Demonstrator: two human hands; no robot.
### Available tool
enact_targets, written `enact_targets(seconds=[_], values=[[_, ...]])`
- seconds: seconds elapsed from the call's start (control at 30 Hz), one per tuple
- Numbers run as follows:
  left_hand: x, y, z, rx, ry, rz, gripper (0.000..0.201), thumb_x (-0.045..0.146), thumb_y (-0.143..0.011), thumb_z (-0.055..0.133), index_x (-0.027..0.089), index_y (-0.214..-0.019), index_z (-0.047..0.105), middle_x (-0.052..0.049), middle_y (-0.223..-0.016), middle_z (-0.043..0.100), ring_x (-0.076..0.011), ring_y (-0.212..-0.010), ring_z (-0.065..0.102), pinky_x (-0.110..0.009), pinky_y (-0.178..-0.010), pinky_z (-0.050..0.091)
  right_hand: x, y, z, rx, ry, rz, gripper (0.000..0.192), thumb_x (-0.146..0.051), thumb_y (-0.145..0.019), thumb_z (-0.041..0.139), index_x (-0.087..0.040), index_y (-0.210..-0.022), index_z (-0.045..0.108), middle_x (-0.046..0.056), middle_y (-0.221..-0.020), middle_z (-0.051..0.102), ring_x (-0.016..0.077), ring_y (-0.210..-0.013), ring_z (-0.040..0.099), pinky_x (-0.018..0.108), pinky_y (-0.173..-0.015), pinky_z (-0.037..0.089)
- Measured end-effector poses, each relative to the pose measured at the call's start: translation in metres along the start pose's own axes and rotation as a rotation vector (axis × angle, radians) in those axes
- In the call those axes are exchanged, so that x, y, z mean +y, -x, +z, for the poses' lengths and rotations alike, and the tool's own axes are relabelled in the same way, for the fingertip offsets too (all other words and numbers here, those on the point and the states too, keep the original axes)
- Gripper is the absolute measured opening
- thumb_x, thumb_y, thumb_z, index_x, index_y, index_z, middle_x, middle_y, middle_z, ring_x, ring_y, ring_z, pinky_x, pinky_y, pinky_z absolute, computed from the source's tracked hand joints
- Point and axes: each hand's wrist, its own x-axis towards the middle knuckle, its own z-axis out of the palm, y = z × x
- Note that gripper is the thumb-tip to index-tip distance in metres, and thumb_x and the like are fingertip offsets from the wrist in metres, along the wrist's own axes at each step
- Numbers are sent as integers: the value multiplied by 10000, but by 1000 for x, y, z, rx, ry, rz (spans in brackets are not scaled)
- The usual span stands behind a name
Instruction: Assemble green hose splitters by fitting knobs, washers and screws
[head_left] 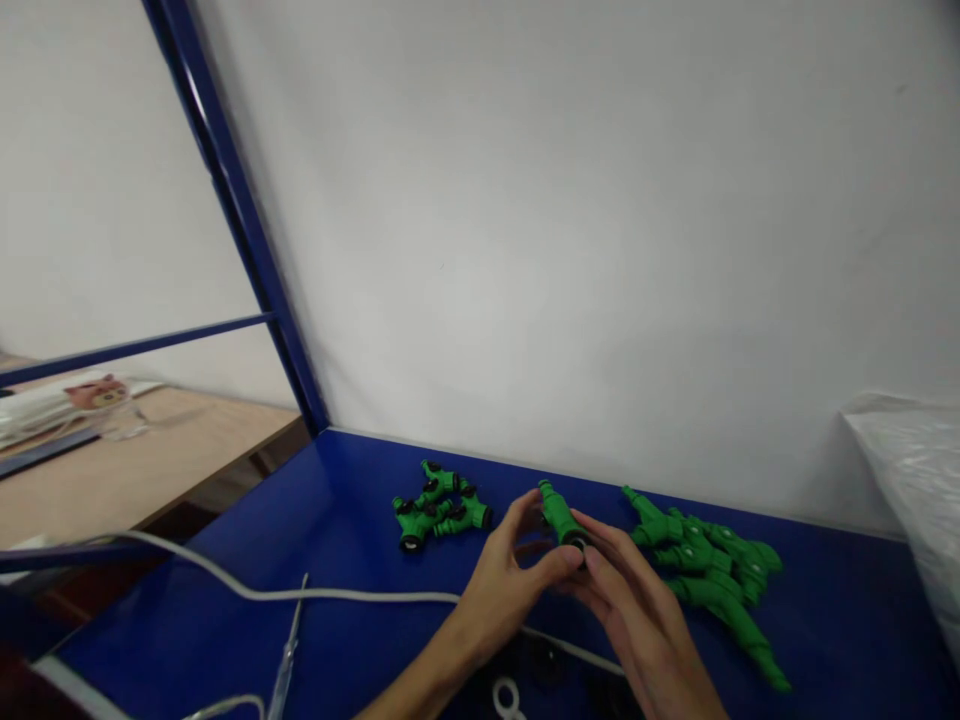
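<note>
My left hand [504, 572] and my right hand [634, 610] together hold a green plastic hose splitter [557, 512] above the blue table. Its narrow ribbed end points away from me, and a black ring [576, 540] with a pale inside sits at the near end. The left thumb and right fingertips press at that ring; part of the fitting is hidden behind the fingers. Left of my hands lie several green splitters [421, 520] with black parts. To the right is a pile of green splitter bodies [694, 550] without visible black parts.
A white cable [330, 594] crosses the blue table [352, 470], passing under my left arm. A screwdriver [288, 655] with a clear handle lies at left. White rings [505, 692] and dark pieces lie near the front. A plastic bag [911, 470] stands right; a blue post [240, 210] rises left.
</note>
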Motion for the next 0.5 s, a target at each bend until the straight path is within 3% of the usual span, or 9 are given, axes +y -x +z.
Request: enact_targets(seconds=[0.07,0.13,0.23,0.37,0.5], values=[[2,-3,-1,-68,42,-5,552,383,-830,761,180,-1313,588,-136,-1314,650,-284,-1220,607,-426,-1066,461,0,2,1,-47,-39,30,444,-531,-864,693,-259,-1213,718,100,-1276,705,286,-1068,703,418,-908,580],[6,-5,-4,-40,-4,10,532,368,-834,746,171,-1306,599,-124,-1266,686,-282,-1183,635,-426,-1051,477,3,1,0,-104,-22,68,477,-522,-872,693,-264,-1274,697,94,-1285,705,280,-1066,712,442,-958,561],[13,-5,-14,28,-303,83,645,332,-779,771,160,-1366,565,-120,-1213,706,-278,-1105,663,-435,-1016,500,8,-5,-7,-89,87,51,540,-530,-853,712,-248,-1312,676,103,-1252,724,284,-1001,738,476,-972,555],[23,8,-41,-22,-799,233,654,332,-751,777,216,-1369,599,-93,-1217,669,-269,-1119,629,-412,-1013,493,9,-15,-16,31,228,-73,540,-594,-827,699,-189,-1182,738,146,-1150,756,305,-886,757,451,-799,622],[24,26,-80,-171,-1040,119,716,323,-776,766,261,-1452,539,-99,-1336,634,-275,-1214,610,-411,-1086,448,5,-18,-18,-3,283,-144,530,-627,-889,592,-145,-1018,772,154,-1012,772,273,-767,747,402,-683,617]])
